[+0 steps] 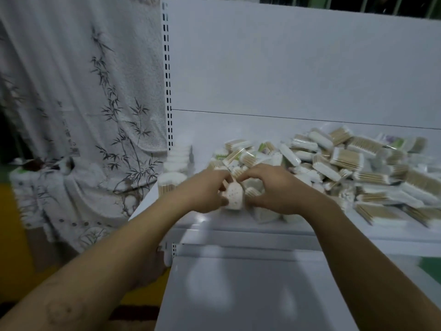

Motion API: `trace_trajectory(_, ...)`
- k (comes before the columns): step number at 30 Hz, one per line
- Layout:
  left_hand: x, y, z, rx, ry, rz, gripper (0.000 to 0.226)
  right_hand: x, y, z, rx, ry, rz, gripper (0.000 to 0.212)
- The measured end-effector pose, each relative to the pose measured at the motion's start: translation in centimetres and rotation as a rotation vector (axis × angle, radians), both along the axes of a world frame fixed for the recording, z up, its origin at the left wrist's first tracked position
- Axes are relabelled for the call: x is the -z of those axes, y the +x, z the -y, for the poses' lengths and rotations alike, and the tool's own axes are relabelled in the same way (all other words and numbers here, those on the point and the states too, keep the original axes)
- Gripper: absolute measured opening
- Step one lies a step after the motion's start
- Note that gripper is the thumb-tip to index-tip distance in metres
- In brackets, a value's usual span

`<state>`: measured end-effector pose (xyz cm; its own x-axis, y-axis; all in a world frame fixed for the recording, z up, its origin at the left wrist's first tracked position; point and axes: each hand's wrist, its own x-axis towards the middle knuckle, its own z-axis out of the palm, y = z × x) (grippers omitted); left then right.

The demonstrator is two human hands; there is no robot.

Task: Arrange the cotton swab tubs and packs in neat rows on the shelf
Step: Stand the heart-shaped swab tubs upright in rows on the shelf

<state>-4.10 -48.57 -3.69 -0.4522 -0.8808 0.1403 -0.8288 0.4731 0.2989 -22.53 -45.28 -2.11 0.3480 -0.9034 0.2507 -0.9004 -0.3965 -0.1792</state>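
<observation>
Head view shows both hands meeting at the centre of the frame over the front part of the white shelf (pixel 238 225). The left hand (pixel 205 191) and the right hand (pixel 274 189) hold one speckled pack (pixel 235 195) between them. The left fingers curl round its 9 o'clock side. The right fingers pinch its top and 3 o'clock side. Motion blur hides the exact finger placement.

The pack stands nearly upright, its long axis running roughly from 12 to 6 o'clock, the top tipped slightly toward 11. Neither hand is clearly nearer; the pack sits midway.

A loose pile of swab packs (pixel 346 163) spreads from the hands toward 2 and 3 o'clock, unsorted. Round tubs (pixel 173 170) stand stacked at 10 o'clock from the hands, beside the slotted upright. Bare shelf lies between the tubs and the pile.

Judgement: sorting has barely begun. The coming placement likely turns on carrying the pack toward 9 or 10 o'clock, which favours the left hand.

A bamboo-print cloth (pixel 83 115) hangs at 9 o'clock.
</observation>
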Motion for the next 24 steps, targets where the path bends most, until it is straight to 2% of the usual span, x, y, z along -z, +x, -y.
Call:
trace_trajectory(3,-1.3,0.4,-0.2,-0.046,-0.040,-0.057,0.038,-0.3,0.5,0.2,-0.020,-0.025,-0.028,0.065)
trace_trajectory(6,-1.7,0.7,-0.5,-0.068,-0.069,-0.123,0.030,0.0,1.5,0.5,-0.063,-0.033,0.027,0.079)
trace_trajectory(9,-2.6,0.9,-0.1,-0.107,-0.157,-0.230,0.020,0.1,1.9,1.4,-0.097,-0.115,0.159,0.067)
trace_trajectory(12,-3.8,1.6,1.1,-0.136,-0.188,-0.465,0.015,-1.0,2.1,2.8,-0.129,-0.204,0.322,0.042)
trace_trajectory(15,-5.3,2.6,2.4,-0.110,-0.209,-0.625,0.011,-3.1,2.7,4.7,-0.146,-0.244,0.381,0.028)
trace_trajectory(19,-7.1,3.9,5.2,0.016,-0.215,-0.598,0.018,-5.8,4.3,8.4,-0.112,-0.300,0.359,0.029)
trace_trajectory(24,-7.8,6.4,10.9,-0.015,-0.194,-0.764,0.024,-7.2,8.1,13.0,-0.120,-0.269,0.250,0.046)
